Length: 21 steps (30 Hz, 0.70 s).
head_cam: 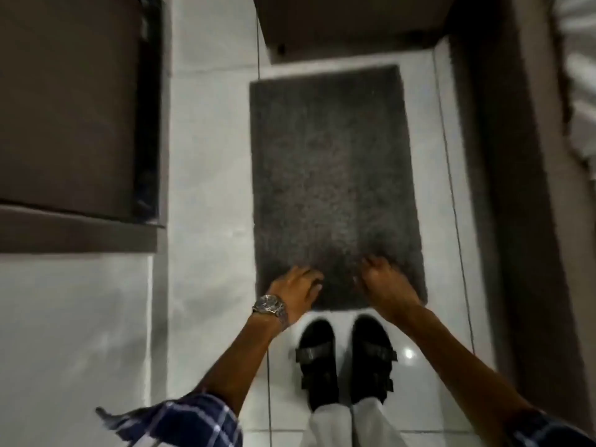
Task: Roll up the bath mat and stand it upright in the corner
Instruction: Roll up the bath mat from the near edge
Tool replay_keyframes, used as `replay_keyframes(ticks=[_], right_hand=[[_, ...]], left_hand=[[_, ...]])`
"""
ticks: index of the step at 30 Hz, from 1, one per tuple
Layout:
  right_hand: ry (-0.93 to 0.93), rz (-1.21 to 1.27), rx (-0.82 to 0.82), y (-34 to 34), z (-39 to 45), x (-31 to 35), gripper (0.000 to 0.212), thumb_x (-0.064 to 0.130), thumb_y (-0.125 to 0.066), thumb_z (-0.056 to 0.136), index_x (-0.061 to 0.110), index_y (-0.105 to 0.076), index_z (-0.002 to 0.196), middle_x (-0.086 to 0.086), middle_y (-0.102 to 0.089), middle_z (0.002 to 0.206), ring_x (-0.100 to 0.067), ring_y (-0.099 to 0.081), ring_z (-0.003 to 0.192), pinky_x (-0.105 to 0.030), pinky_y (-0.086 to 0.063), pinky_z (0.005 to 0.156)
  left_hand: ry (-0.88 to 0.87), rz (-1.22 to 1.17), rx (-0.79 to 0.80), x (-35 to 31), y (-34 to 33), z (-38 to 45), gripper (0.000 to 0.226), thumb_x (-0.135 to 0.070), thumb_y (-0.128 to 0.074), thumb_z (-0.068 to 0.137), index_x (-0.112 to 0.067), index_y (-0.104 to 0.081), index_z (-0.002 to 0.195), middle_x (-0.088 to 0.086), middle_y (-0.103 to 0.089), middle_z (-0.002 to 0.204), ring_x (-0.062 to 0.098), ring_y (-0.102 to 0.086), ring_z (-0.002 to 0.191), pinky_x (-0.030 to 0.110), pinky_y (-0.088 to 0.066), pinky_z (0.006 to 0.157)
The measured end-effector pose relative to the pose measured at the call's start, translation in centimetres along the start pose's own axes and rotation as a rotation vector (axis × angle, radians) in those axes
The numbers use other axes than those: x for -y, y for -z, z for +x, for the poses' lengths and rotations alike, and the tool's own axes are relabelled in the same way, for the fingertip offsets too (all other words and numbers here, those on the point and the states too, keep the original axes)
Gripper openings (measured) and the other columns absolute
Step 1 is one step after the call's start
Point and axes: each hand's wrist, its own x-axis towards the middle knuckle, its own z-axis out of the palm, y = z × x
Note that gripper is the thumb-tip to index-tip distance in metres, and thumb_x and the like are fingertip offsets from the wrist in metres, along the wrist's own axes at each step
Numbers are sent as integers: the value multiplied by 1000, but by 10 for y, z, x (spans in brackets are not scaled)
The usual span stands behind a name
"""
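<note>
left hand (298, 285): fingers curled on bath mat (332, 175) near edge | right hand (383, 285): fingers curled, touching mat, grip unclear

Location: domestic interior, probably a bathroom threshold — glossy white tiled floor (206, 156), dark grey shaggy rectangular bath mat (329, 175) lying flat, brown door frame (503, 188) at right — a person stands in black strapped sandals (317, 359).
</note>
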Motion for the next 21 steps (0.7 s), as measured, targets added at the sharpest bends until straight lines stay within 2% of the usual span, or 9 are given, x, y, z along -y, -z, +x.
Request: replay_keyframes(ticks=[3,5,7,10,12,15,17,21], right_hand=[[-4,-56,72,-101,35,-38,42,28,-45,101,19,-45,142,-10,-51,141,-32,-47,129,-45,-44,104],[-9,-89,112,-160,54,-56,42,28,-47,100,17,-46,141,-10,-47,143,-31,-44,131,-44,-43,104],[6,-157,133,-202,72,-67,52,30,-53,98,17,-40,146,-12,-40,148,-34,-37,137,-47,-39,108],[18,-280,130,-233,88,-67,70,41,-68,87,16,-37,144,-19,-29,154,-39,-29,141,-51,-35,110],[-11,-317,101,-246,90,-64,75,41,-76,79,15,-40,140,-22,-28,155,-40,-30,140,-53,-37,108],[-34,-344,-15,-256,93,-66,57,25,-72,82,14,-49,133,-23,-39,151,-41,-40,135,-54,-42,102],[-24,-368,-69,-256,94,-67,42,15,-65,84,12,-57,125,-24,-49,144,-41,-49,127,-52,-47,96],[53,-461,-99,-255,92,-66,35,15,-54,79,8,-62,113,-26,-61,130,-41,-60,115,-47,-54,84]], left_hand=[[3,23,69,48,-96,22,30,-29,-49,100,-22,-64,125,1,-60,132,23,-53,124,32,-44,99],[-10,54,104,79,-151,34,32,-26,-50,98,-20,-64,127,2,-59,135,25,-52,124,36,-46,97],[-44,112,86,94,-190,48,38,-26,-52,96,-20,-58,134,4,-51,144,28,-47,128,41,-46,95],[-3,270,73,101,-214,71,54,-41,-53,93,-22,-44,143,8,-36,152,31,-38,132,44,-41,95],[11,363,49,99,-220,83,62,-51,-58,89,-19,-41,141,11,-37,147,34,-40,126,47,-43,93],[-30,438,1,99,-219,95,61,-48,-65,85,-13,-48,132,15,-47,136,37,-48,115,48,-46,86],[-75,474,28,96,-216,96,50,-38,-63,88,-9,-52,127,16,-52,134,38,-51,114,49,-49,84],[-59,552,82,83,-212,95,30,-23,-49,93,-10,-58,119,13,-58,129,36,-55,113,49,-52,85]])
